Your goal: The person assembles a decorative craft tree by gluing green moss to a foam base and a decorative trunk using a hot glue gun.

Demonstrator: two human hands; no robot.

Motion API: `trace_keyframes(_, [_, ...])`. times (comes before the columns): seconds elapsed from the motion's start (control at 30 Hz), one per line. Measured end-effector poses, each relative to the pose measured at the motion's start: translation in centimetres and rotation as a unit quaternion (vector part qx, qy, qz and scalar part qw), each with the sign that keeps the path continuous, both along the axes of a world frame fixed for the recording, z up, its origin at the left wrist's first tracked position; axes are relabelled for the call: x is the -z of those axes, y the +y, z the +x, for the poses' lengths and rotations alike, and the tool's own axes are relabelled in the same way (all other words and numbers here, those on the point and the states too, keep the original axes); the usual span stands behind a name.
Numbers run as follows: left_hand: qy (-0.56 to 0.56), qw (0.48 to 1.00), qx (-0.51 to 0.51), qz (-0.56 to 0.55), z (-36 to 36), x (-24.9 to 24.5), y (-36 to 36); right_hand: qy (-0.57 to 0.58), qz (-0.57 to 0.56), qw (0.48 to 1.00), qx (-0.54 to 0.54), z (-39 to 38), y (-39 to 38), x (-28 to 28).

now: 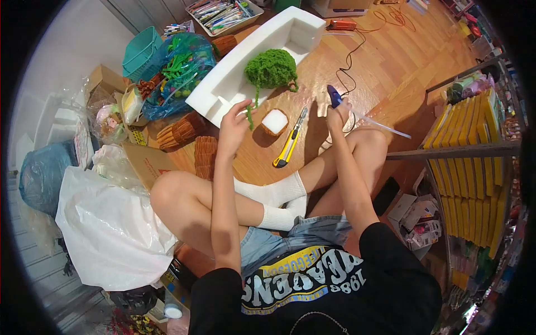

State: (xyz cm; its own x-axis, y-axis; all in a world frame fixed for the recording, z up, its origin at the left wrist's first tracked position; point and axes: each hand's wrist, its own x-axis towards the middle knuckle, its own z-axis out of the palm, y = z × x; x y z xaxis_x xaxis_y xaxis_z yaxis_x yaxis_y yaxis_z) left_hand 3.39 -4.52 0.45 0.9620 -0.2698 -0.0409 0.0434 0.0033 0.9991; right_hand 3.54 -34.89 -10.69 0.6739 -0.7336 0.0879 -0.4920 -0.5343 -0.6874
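My left hand (pixel 235 124) is closed around a thin green crocheted strand (pixel 250 116). Just beyond it, a bushy green crocheted piece (pixel 271 69) rests on the white foam box (pixel 207 92), with strands hanging from it. In my right hand (pixel 338 116) is a dark blue glue gun (pixel 334 96), its nozzle pointing away from me; a long translucent glue stick (pixel 382 124) sticks out behind it. Between my hands, a small brown crocheted pot (pixel 269 132) with a white top stands on the floor. Beside it lies a yellow utility knife (pixel 289 144), its blade pointing away.
Brown ribbed crocheted pieces (pixel 181 129) lie left of the foam box, near a blue plastic bag (pixel 187 70) of green items. A tray of pens (pixel 223 15) stands behind. A dark cord (pixel 349 58) crosses the floor. Shelves of yellow packets (pixel 463 123) stand at right.
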Motion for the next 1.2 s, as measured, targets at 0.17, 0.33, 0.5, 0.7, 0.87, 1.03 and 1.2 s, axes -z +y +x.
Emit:
trace_keyframes(0.17, [-0.043,0.992,-0.066,0.096,0.1,1.1,-1.2,-0.075,0.326,0.929,-0.16,-1.8,1.7,-2.9])
trace_keyframes(0.33, [-0.073,0.954,-0.056,0.286,0.5,1.3,-1.3,-0.093,0.459,0.847,-0.252,-3.4,2.8,-6.0])
trace_keyframes(0.5, [-0.338,0.793,-0.165,0.48,0.6,1.1,-1.2,-0.009,0.402,0.872,-0.279,-3.0,2.9,-6.7])
trace_keyframes(0.7, [-0.16,0.927,-0.093,0.327,1.2,2.9,-1.8,0.011,0.299,0.899,-0.319,-1.7,4.4,-4.8])
trace_keyframes(0.87, [-0.113,0.925,-0.105,0.346,1.0,4.6,-1.3,0.009,0.272,0.901,-0.339,-0.4,4.7,-3.3])
trace_keyframes(1.03, [-0.104,0.934,-0.117,0.32,1.1,4.6,-1.4,0.044,0.245,0.907,-0.341,-0.1,4.7,-2.5])
trace_keyframes(1.2, [-0.082,0.941,-0.126,0.302,1.0,5.1,-1.6,0.024,0.232,0.913,-0.334,0.0,5.0,-1.8])
